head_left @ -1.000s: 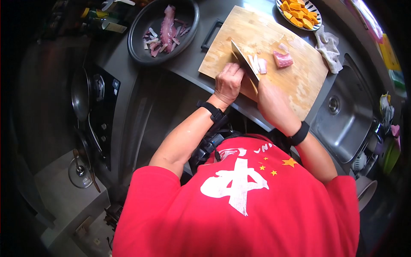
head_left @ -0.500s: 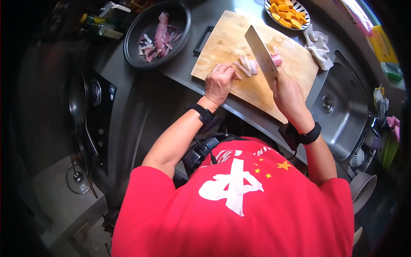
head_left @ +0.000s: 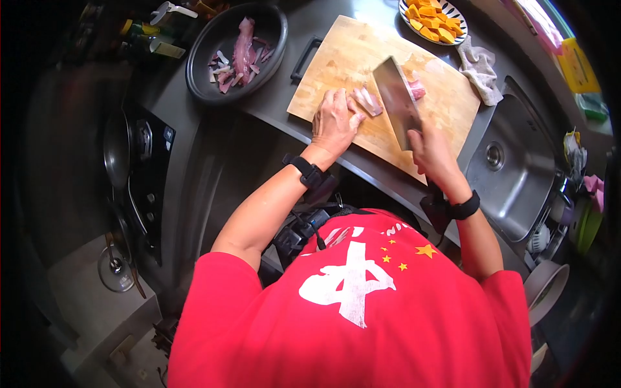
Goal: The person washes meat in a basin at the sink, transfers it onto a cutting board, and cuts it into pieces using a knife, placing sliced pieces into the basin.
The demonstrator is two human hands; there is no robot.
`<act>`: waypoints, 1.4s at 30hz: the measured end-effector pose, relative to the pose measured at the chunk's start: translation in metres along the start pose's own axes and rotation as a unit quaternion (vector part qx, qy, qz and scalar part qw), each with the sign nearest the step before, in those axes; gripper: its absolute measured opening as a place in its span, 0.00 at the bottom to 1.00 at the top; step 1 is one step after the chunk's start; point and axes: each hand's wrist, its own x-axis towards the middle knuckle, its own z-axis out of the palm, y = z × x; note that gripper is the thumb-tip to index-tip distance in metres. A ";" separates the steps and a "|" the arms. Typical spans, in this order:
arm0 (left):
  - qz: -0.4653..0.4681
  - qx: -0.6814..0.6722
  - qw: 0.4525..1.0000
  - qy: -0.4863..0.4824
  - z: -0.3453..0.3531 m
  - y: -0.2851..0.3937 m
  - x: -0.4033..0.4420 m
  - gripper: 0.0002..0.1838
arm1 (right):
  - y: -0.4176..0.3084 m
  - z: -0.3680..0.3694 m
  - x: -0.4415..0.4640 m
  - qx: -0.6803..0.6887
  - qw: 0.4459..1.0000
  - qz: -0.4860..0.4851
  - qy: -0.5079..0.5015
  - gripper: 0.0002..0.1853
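On the wooden cutting board (head_left: pixel 323 71), several pale pink meat strips (head_left: pixel 367 101) lie between my two hands. My left hand (head_left: pixel 334 119) rests at the board's near left part, fingers apart, its fingertips beside the strips. My right hand (head_left: pixel 432 150) is wrapped round the handle of a broad-bladed cleaver (head_left: pixel 396 97), its blade over the board to the right of the strips. A pink meat chunk (head_left: pixel 417 89) is partly hidden behind the blade. In a dark bowl (head_left: pixel 277 58) at the upper left are a long meat piece (head_left: pixel 244 50) and cut strips.
A patterned plate of orange chunks (head_left: pixel 435 21) stands beyond the board. A grey cloth (head_left: pixel 480 71) lies by the board's right corner, near the metal sink (head_left: pixel 517 168). At the left are a stove (head_left: pixel 150 187) and a glass lid (head_left: pixel 116 268).
The cleaver has moved right from beside my left hand, and its blade now shows its broad side. My left hand has spread its fingers near the strips, which lie closer together.
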 end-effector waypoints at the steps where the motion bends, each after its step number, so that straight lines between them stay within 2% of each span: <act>1: 0.004 -0.002 1.000 -0.001 0.001 -0.003 0.000 0.33 | -0.003 -0.011 -0.002 0.191 0.970 0.124 -0.087 0.10; 5: -0.009 -0.023 0.999 -0.036 0.005 -0.004 0.002 0.33 | 0.028 0.000 -0.002 0.263 0.954 0.104 -0.096 0.12; 7: -0.038 -0.084 0.994 -0.052 0.007 0.004 0.004 0.34 | 0.028 0.004 0.003 0.298 0.941 0.109 -0.116 0.12; 9: -0.021 -0.072 0.997 -0.024 0.011 0.004 0.007 0.36 | 0.031 0.014 0.010 0.333 0.926 0.112 -0.135 0.12; 11: -0.005 -0.060 0.998 0.004 0.015 0.003 0.010 0.38 | 0.034 0.028 0.016 0.376 0.897 0.109 -0.203 0.12; 14: -0.027 -0.068 0.997 -0.008 0.013 0.000 0.014 0.40 | 0.010 0.023 0.016 0.312 0.915 0.093 -0.240 0.13; 17: -0.066 -0.132 0.989 0.017 0.009 -0.005 0.012 0.41 | 0.005 0.036 0.018 0.341 0.909 0.081 -0.226 0.13; 22: -0.058 -0.104 0.985 0.128 -0.045 -0.018 0.020 0.33 | -0.063 0.024 0.033 0.348 0.914 0.003 -0.210 0.10; 24: -0.049 -0.084 0.971 0.219 -0.074 -0.035 0.031 0.31 | -0.094 0.029 0.047 0.357 0.913 -0.032 -0.197 0.11; 26: -0.068 -0.113 0.955 0.267 -0.108 -0.055 0.046 0.28 | -0.122 0.036 0.066 0.280 0.932 -0.095 -0.207 0.13; 28: -0.051 0.030 0.948 0.313 -0.134 -0.093 0.061 0.24 | -0.156 0.033 0.072 0.283 0.931 -0.091 -0.212 0.16; 29: -0.062 0.055 0.938 0.337 -0.143 -0.113 0.069 0.21 | -0.164 0.036 0.077 0.279 0.933 -0.086 -0.210 0.16; 30: -0.060 0.091 0.935 0.338 -0.148 -0.142 0.075 0.18 | -0.169 0.040 0.079 0.274 0.935 -0.081 -0.209 0.16; 32: -0.133 0.181 0.932 0.284 -0.152 -0.181 0.070 0.17 | -0.155 0.049 0.084 0.247 0.944 -0.092 -0.201 0.15; 33: -0.132 0.182 0.931 0.287 -0.158 -0.180 0.069 0.17 | -0.141 0.050 0.084 0.271 0.938 -0.090 -0.198 0.13; 34: -0.157 0.124 0.940 0.275 -0.163 -0.172 0.062 0.16 | -0.132 0.047 0.079 0.296 0.931 -0.086 -0.195 0.12; 35: -0.181 0.065 0.946 0.260 -0.165 -0.164 0.054 0.16 | -0.123 0.035 0.073 0.299 0.934 -0.032 -0.194 0.11; 36: -0.182 0.064 0.947 0.258 -0.163 -0.151 0.051 0.16 | -0.115 0.020 0.064 0.299 0.934 0.023 -0.194 0.10; 38: -0.083 0.087 0.959 0.256 -0.147 -0.118 0.051 0.13 | -0.075 0.010 0.055 0.326 0.936 -0.001 -0.135 0.11; 40: 0.053 0.001 0.973 0.225 -0.117 -0.084 0.056 0.10 | -0.047 -0.002 0.040 0.367 0.928 0.017 -0.060 0.13; 42: 0.135 -0.026 0.982 0.133 -0.081 -0.050 0.061 0.09 | -0.008 -0.017 0.029 0.399 0.913 0.061 -0.053 0.14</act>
